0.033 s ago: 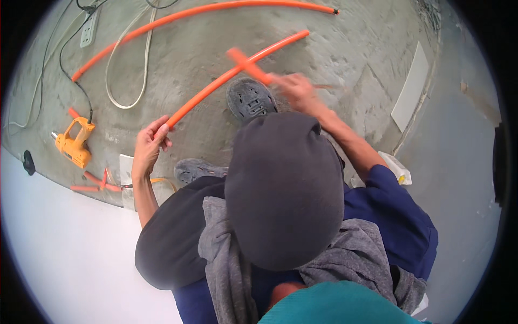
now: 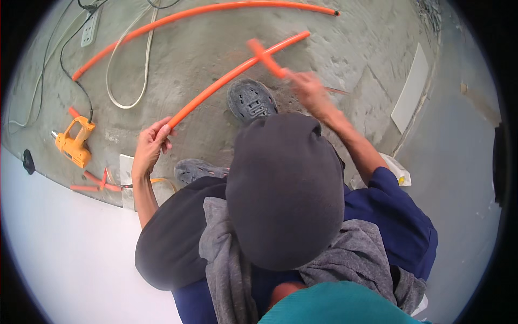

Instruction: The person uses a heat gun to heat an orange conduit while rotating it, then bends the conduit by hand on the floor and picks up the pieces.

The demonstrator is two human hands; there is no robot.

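My left hand (image 2: 152, 143) is closed around the near end of a long, slightly curved orange pipe (image 2: 216, 85), thumb on top. From there the pipe runs up and to the right above the concrete floor. Blurred by motion, my right hand (image 2: 310, 93) grips a short orange piece of pipe (image 2: 272, 62). That short piece crosses over the long pipe near its far end; whether they touch I cannot tell. A thin reddish strip (image 2: 337, 90) shows just right of my right hand.
Another long orange pipe (image 2: 216, 7) lies farther off, near a white cable loop (image 2: 108, 81) and a white power strip (image 2: 90, 28). On the left are a yellow heat gun (image 2: 74, 143) and short orange pieces (image 2: 102, 181). A pale tile strip (image 2: 410, 89) lies at right.
My right hand has shifted a little to the right with the short orange piece, which slides along above the long pipe. My left hand stays where it was.
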